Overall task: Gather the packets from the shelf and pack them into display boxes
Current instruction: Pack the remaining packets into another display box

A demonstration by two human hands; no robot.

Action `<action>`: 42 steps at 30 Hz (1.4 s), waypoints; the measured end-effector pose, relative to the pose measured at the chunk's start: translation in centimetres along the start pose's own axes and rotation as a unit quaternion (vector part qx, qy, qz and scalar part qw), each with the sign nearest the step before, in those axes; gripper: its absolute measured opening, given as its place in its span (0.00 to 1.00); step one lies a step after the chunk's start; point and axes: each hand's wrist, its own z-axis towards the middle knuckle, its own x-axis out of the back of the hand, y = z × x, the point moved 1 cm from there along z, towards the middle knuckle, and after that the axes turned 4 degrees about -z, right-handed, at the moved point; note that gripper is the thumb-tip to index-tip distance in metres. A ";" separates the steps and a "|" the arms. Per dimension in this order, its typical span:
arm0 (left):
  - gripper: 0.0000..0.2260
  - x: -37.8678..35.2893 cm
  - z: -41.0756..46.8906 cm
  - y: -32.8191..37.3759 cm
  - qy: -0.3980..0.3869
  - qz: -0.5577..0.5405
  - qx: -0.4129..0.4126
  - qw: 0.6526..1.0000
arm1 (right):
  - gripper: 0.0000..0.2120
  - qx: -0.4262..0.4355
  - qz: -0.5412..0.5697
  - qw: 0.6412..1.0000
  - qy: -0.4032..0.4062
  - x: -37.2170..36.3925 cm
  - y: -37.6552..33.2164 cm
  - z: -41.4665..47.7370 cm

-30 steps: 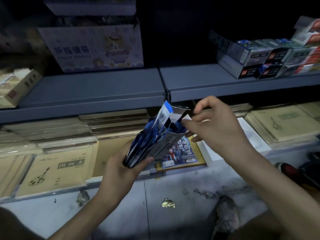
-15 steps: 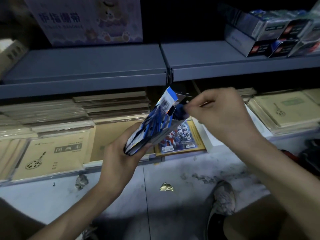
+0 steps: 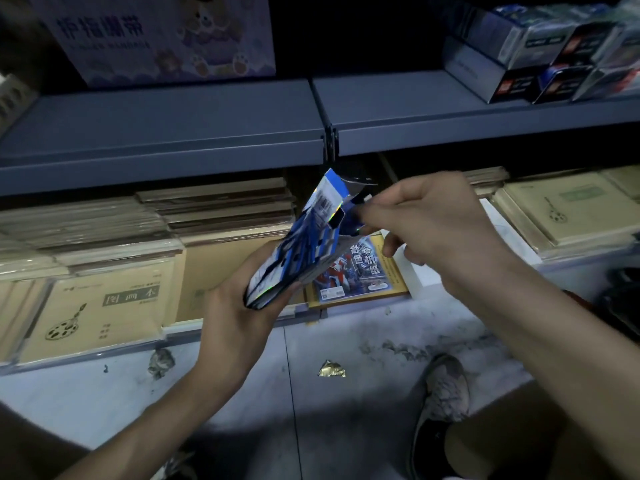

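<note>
A stack of blue packets (image 3: 298, 251) is being held tilted in front of the lower shelf, its top end leaning up and to the right. The lower end of the stack is being gripped by the left hand (image 3: 235, 327), with fingers curled round it from beneath. The top edge, where a flap is sticking up, is being pinched by the thumb and forefinger of the right hand (image 3: 436, 230); whether a box is wrapped round the packets cannot be told.

Behind the stack, a pack of coloured paper (image 3: 356, 271) is being displayed flat on the lower shelf, with tan sketchbooks (image 3: 100, 306) being kept in piles to its left and right. Above, the grey upper shelf (image 3: 173, 133) is being occupied at its right end by display boxes (image 3: 540, 53) stacked in two tiers; their contents are too blurred to make out. At the left end, a large pale carton (image 3: 166, 36) printed with a bear is being stored.

Below, on the pale floor (image 3: 242, 375), a gold wrapper (image 3: 331, 368) and a crumpled scrap (image 3: 160, 362) are being left lying, near a worn shoe (image 3: 443, 393).
</note>
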 end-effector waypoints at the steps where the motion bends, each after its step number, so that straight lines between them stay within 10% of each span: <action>1: 0.21 -0.1 0.0 0.0 -0.001 0.001 -0.005 1.000 | 0.09 0.007 -0.020 1.000 0.004 -0.2 0.2 0.0; 42: 0.21 -0.7 -0.2 0.3 -0.009 -0.022 0.008 1.000 | 0.11 -0.028 -0.031 0.998 0.037 0.5 0.4 0.8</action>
